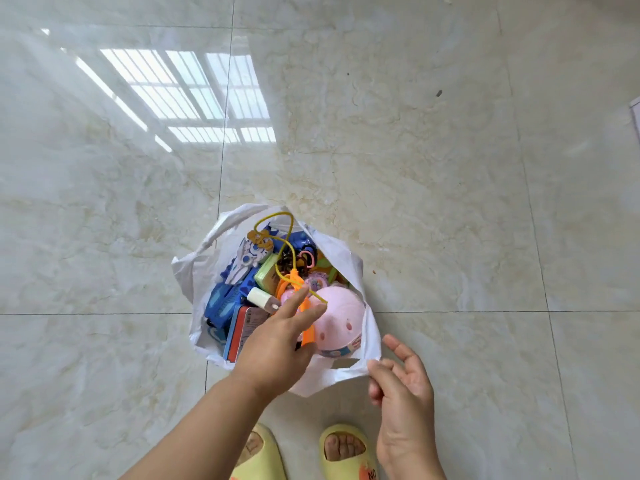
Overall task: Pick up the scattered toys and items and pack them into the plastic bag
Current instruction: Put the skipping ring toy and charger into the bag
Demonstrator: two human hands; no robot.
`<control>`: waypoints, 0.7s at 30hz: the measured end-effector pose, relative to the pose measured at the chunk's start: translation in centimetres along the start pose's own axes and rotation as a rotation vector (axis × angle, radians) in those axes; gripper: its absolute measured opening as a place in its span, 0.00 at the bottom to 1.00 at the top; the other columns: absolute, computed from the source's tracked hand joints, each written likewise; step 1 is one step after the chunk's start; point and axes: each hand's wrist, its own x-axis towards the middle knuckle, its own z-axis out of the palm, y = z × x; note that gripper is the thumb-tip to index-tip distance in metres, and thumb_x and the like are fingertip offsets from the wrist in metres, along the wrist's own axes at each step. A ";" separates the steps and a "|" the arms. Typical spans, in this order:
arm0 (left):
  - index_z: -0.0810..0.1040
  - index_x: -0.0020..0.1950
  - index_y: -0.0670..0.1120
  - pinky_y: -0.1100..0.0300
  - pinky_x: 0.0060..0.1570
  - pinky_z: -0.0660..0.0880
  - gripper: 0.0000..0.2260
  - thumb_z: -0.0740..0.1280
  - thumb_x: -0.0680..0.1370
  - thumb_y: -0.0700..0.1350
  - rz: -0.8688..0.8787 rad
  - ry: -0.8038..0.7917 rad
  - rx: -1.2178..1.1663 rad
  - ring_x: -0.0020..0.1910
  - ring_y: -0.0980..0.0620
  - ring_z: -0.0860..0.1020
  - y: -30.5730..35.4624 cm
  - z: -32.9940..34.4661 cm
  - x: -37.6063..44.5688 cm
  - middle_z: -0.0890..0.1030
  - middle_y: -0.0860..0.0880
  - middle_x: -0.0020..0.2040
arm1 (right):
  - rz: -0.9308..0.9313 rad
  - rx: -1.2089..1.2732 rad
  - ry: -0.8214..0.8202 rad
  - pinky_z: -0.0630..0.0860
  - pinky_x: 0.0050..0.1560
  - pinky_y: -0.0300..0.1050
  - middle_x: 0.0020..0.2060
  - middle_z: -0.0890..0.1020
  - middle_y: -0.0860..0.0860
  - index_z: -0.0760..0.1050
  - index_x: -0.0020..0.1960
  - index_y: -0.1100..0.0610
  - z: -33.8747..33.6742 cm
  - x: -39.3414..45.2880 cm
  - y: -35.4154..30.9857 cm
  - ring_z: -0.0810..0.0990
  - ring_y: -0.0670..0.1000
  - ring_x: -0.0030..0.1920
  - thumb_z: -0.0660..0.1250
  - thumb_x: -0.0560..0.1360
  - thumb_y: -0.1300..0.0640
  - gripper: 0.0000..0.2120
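Standing mouth-up, plastic bag (pixel 341 258) full of toys, right hand (pixel 403 386) pinching its rim, left hand (pixel 277 344) spread above

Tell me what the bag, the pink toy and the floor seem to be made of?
Bag: thin white plastic film, by its crumpled, slightly see-through walls. Pink toy: probably plush fabric, matte and fuzzy-looking. Floor: polished marble-look tile, glossy enough to mirror a window; real stone or ceramic, I cannot tell.

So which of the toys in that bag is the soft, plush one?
The round pink plush toy by the bag's right edge; the toys around it are hard plastic.
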 end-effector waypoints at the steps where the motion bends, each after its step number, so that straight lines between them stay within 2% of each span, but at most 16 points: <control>1: 0.64 0.69 0.62 0.63 0.52 0.69 0.25 0.65 0.75 0.46 -0.027 0.010 0.003 0.68 0.57 0.67 0.1 -0.4 -0.2 0.51 0.62 0.75 | -0.007 -0.033 0.010 0.64 0.24 0.31 0.23 0.72 0.47 0.73 0.53 0.55 0.1 0.0 -0.2 0.65 0.43 0.21 0.62 0.71 0.73 0.17; 4: 0.65 0.69 0.61 0.62 0.54 0.70 0.23 0.65 0.76 0.49 -0.064 0.061 0.013 0.66 0.57 0.67 0.2 -1.5 -1.0 0.56 0.59 0.75 | -0.045 -0.143 0.048 0.68 0.33 0.38 0.28 0.78 0.48 0.72 0.55 0.55 0.1 0.1 -0.6 0.70 0.44 0.25 0.65 0.72 0.69 0.16; 7: 0.67 0.68 0.58 0.59 0.55 0.71 0.20 0.64 0.76 0.51 -0.090 0.106 0.003 0.65 0.57 0.68 0.6 -2.9 -2.2 0.65 0.58 0.70 | -0.090 -0.192 0.075 0.70 0.38 0.41 0.34 0.79 0.49 0.71 0.57 0.55 -0.1 -0.7 -1.8 0.73 0.49 0.32 0.66 0.72 0.66 0.15; 11: 0.67 0.68 0.57 0.61 0.52 0.70 0.19 0.62 0.76 0.52 -0.151 0.162 -0.008 0.62 0.56 0.70 2.0 -5.9 -4.6 0.72 0.57 0.63 | -0.160 -0.274 0.021 0.72 0.42 0.44 0.35 0.79 0.49 0.71 0.55 0.52 0.5 -2.9 -4.4 0.76 0.49 0.34 0.67 0.72 0.65 0.16; 13: 0.67 0.67 0.58 0.61 0.49 0.69 0.19 0.62 0.77 0.52 -0.172 0.189 -0.016 0.59 0.56 0.72 2.9 -7.4 -6.2 0.74 0.57 0.61 | -0.210 -0.337 -0.025 0.73 0.43 0.42 0.35 0.80 0.48 0.72 0.54 0.50 1.0 -4.4 -5.8 0.77 0.45 0.33 0.67 0.71 0.65 0.16; 17: 0.69 0.65 0.58 0.61 0.50 0.70 0.17 0.62 0.77 0.52 -0.203 0.251 -0.064 0.58 0.56 0.73 4.7 -10.4 -10.4 0.75 0.58 0.59 | -0.368 -0.532 -0.158 0.72 0.36 0.29 0.38 0.79 0.48 0.72 0.52 0.47 2.3 -8.2 -9.0 0.73 0.41 0.30 0.69 0.70 0.63 0.16; 21: 0.69 0.66 0.60 0.61 0.51 0.71 0.17 0.62 0.76 0.51 -0.271 0.319 -0.141 0.58 0.57 0.73 6.1 -12.3 -15.8 0.75 0.59 0.60 | -0.499 -0.766 -0.335 0.71 0.37 0.29 0.39 0.78 0.47 0.73 0.53 0.47 3.5 -12.5 -11.3 0.75 0.42 0.34 0.71 0.69 0.62 0.17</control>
